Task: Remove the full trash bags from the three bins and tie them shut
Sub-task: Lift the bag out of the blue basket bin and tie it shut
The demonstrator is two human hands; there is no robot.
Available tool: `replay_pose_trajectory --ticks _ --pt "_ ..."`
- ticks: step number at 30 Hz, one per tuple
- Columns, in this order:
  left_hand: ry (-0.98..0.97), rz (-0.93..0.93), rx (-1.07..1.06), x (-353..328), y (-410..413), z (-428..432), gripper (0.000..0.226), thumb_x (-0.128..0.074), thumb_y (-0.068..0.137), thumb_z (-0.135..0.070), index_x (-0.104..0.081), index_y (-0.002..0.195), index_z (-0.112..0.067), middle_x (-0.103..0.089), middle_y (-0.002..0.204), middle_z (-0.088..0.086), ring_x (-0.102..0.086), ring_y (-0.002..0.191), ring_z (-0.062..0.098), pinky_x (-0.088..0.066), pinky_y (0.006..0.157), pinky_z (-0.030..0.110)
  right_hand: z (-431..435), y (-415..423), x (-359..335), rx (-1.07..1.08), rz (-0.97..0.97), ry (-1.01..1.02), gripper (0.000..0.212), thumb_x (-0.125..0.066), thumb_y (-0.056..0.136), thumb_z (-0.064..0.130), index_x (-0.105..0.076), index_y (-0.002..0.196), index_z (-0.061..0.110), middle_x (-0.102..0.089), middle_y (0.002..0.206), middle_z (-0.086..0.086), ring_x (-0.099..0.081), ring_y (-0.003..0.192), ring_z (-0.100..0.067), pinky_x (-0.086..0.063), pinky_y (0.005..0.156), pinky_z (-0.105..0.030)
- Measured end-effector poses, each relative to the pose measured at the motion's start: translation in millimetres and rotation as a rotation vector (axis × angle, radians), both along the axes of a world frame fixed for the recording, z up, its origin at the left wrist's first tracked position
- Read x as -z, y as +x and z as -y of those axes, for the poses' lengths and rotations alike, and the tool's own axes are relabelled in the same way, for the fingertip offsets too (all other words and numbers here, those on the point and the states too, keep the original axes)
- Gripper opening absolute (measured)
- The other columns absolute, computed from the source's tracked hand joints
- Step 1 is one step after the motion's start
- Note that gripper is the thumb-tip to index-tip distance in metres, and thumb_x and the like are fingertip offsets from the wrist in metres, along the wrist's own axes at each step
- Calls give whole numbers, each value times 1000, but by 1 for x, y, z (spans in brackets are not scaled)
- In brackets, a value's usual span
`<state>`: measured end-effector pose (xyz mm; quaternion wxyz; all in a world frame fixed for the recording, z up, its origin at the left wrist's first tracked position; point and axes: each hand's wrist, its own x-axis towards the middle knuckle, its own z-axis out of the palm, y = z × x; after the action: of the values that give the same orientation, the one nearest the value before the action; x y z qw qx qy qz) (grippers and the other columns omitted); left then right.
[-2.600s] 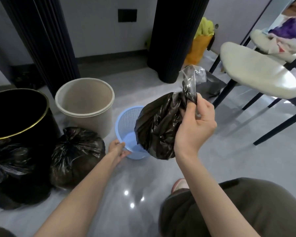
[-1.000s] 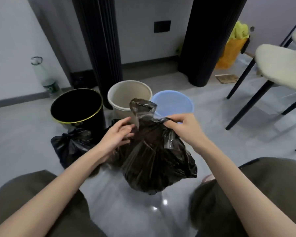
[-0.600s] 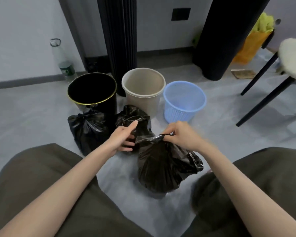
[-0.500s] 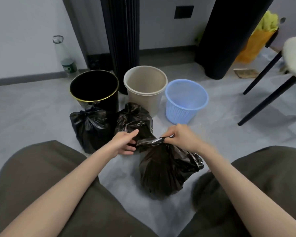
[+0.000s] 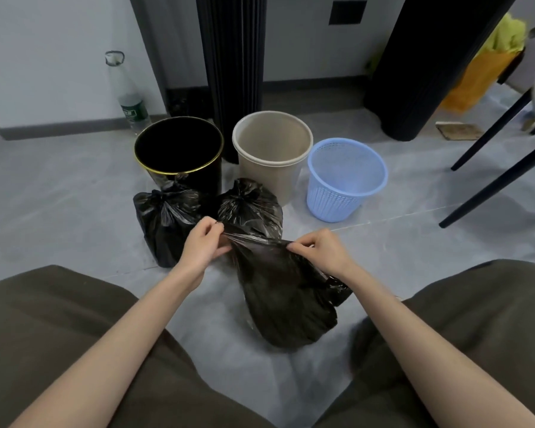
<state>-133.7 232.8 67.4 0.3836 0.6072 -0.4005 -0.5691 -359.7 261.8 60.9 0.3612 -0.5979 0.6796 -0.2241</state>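
A full black trash bag [image 5: 286,291] rests on the floor between my knees. My left hand [image 5: 203,245] pinches the left end of its gathered top, and my right hand [image 5: 318,251] pinches the right end, so the plastic is stretched between them. Two knotted black bags, the left one [image 5: 164,220] and the middle one [image 5: 249,205], stand just behind. Beyond them sit three bins with no liners: a black bin with a gold rim [image 5: 179,152], a beige bin [image 5: 272,149] and a blue mesh basket [image 5: 345,177].
A clear plastic bottle [image 5: 127,94] stands by the wall at the left. Dark ribbed columns [image 5: 232,66] rise behind the bins. Black chair legs [image 5: 491,156] cross the right side, with a yellow bag [image 5: 482,72] and a flat board [image 5: 457,131] beyond.
The bag came down from the air over the blue basket to the floor. My left hand left the basket and joined the right on the bag's top, which is now pulled out between them.
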Motion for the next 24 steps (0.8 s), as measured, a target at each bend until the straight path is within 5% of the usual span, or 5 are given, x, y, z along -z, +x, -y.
replay_pose_trajectory --ticks 3,6,13,20,24 --pt "-31 -138 -60 -9 4 2 26 -40 100 -14 -43 73 -14 -63 98 9 -65 97 22 -55 83 32 5 8 2 63 83 -7 14 -69 84 31 -78 80 22 -75 79 -4 -66 68 -15 -48 66 -23" --pt "-74 -208 -76 -16 10 4 26 -38 100 -12 -43 75 -13 -67 109 5 -66 99 21 -53 86 34 10 17 2 77 121 -91 5 -73 80 24 -78 83 24 -73 79 5 -58 61 2 -44 67 -16" --pt "-32 -95 -99 -4 31 0 27 -40 99 -14 -41 72 -13 -68 106 5 -65 94 22 -55 82 35 -2 61 23 -393 -5 -129 17 -69 80 11 -78 92 19 -64 90 3 -52 66 2 -37 70 -5" --pt "-34 102 -31 2 54 -3 23 -44 96 -28 -44 74 -22 -47 84 7 -45 79 20 -42 69 34 -14 94 31 -553 -71 219 43 -32 97 50 -67 110 28 -47 138 7 -43 127 -16 -31 110 -43" --pt "-73 177 -72 3 61 -3 23 -41 99 -24 -43 78 -17 -41 72 3 -42 65 12 -41 61 24 -20 100 28 -359 268 382 66 -17 93 67 -48 138 29 -44 142 15 -36 135 -10 -22 113 -30"
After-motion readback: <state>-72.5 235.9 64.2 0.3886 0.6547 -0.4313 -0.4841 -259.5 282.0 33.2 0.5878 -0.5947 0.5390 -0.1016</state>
